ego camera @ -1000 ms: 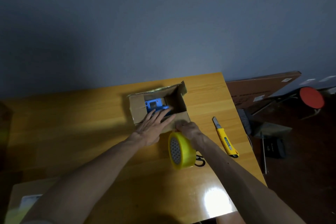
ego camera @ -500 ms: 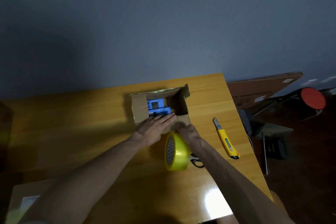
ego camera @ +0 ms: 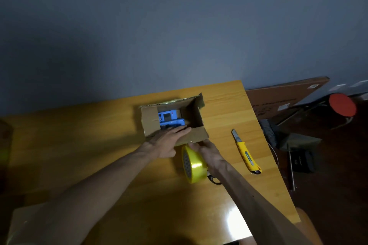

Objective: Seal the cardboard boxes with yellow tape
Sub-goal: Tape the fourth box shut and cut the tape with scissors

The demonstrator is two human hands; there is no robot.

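Note:
A small cardboard box (ego camera: 149, 123) stands open on the wooden table, with a blue item (ego camera: 170, 117) inside. My left hand (ego camera: 169, 140) lies with straight fingers on the box's near flap (ego camera: 199, 135), pressing it down. The yellow tape roll (ego camera: 194, 165) stands on edge just in front of the box. My right hand (ego camera: 209, 153) holds the roll from its right side, fingertips at the box's near wall. Whether tape runs from the roll to the box is hidden by the hand.
A yellow utility knife (ego camera: 246, 153) lies to the right of the box. Black scissors handles (ego camera: 214, 179) peek from under my right forearm. The table's right edge (ego camera: 264, 145) is close; beyond it are a flat brown carton (ego camera: 282, 95), a brush and a red stool.
My left hand has drawn back from inside the box onto the near flap. The tape roll has turned and shifted slightly left with my right hand.

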